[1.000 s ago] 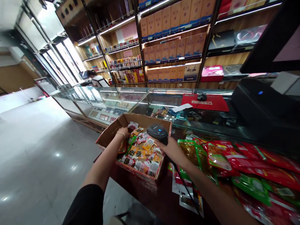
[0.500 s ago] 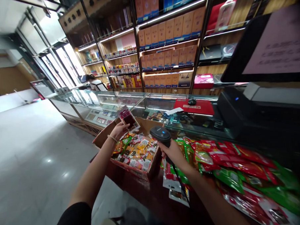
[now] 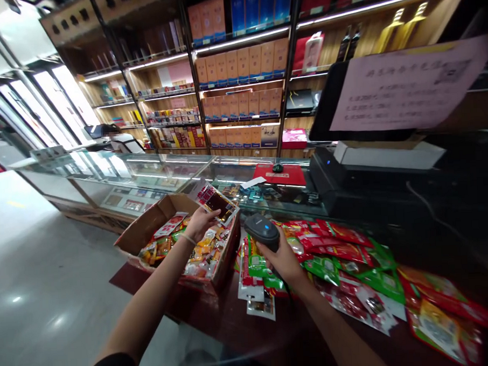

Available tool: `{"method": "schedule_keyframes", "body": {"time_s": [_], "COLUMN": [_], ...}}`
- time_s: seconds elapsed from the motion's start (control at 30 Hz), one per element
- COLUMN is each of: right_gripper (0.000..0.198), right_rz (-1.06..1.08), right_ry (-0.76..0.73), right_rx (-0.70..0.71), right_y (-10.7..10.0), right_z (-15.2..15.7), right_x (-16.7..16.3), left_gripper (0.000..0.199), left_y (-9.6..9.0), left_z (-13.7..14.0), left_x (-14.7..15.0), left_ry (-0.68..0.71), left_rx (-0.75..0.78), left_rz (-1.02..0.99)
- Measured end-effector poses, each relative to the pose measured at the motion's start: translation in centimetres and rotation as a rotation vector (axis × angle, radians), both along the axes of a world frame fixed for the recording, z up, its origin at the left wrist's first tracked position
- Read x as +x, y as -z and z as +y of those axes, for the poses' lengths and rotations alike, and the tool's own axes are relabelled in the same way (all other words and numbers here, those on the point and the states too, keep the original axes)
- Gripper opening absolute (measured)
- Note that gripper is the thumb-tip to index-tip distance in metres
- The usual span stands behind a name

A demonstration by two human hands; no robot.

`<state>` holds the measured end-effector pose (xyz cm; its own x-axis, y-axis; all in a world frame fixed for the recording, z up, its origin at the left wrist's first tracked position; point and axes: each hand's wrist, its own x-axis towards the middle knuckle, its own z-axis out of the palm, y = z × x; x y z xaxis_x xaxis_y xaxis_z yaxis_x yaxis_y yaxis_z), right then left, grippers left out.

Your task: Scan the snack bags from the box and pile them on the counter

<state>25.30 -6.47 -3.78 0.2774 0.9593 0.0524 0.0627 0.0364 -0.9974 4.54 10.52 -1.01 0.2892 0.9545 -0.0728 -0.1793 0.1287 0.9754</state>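
Observation:
My left hand (image 3: 202,223) pinches a snack packet (image 3: 218,203) with a dark window and pink-red print, holding it tilted above the right side of an open cardboard box (image 3: 127,231). Inside the box lie many small snack packets (image 3: 208,249). My right hand (image 3: 285,256) is wrapped around the handle of a black barcode scanner (image 3: 262,229) with a lit blue light. Its head faces left, toward the packet, with a gap between them. Beneath and beside this hand, red and green snack bags (image 3: 331,244) are spread on the dark red table (image 3: 201,309).
Behind the box runs a glass display counter (image 3: 166,167) with a red mat (image 3: 282,176) and a computer mouse (image 3: 278,168) on it. A monitor (image 3: 325,104) with a pink paper sign stands at the right. Shelves of boxes (image 3: 239,64) line the wall. A person (image 3: 118,137) sits far left.
The view has swung to the right, bringing more of the sign and snack bags into sight. The held packet has come closer to the scanner. Both hands keep their grips.

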Motion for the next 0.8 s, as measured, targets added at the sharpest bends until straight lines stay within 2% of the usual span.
{"method": "schedule_keyframes", "body": {"time_s": [0.23,0.47,0.57,0.73,0.8], "right_gripper": [0.036,0.053,0.052,0.047,0.045], "right_rz": [-0.015,0.051,0.043,0.111,0.136], "right_ry": [-0.001,0.080,0.179,0.323,0.347], "right_rx": [-0.069,-0.038,-0.054,-0.037,-0.029], "right_y": [-0.2,1.4,2.1,2.5,2.5], "right_z": [-1.3,-3.6,-5.2,-8.0,-9.1], "right_x": [1.7,4.6,6.5,9.8,11.0], "left_gripper": [0.051,0.049,0.042,0.013,0.009], "left_y": [-0.1,-0.8,-1.0,-1.1,-1.0], "left_z": [-1.3,-2.5,-2.4,-2.8,-3.3], "left_x": [1.9,4.3,6.4,11.2,13.5], "left_ry": [0.100,0.194,0.276,0.302,0.345], "left_rx": [0.054,0.176,0.373,0.777,0.936], "left_rz": [0.007,0.224,0.392,0.945,1.081]}}
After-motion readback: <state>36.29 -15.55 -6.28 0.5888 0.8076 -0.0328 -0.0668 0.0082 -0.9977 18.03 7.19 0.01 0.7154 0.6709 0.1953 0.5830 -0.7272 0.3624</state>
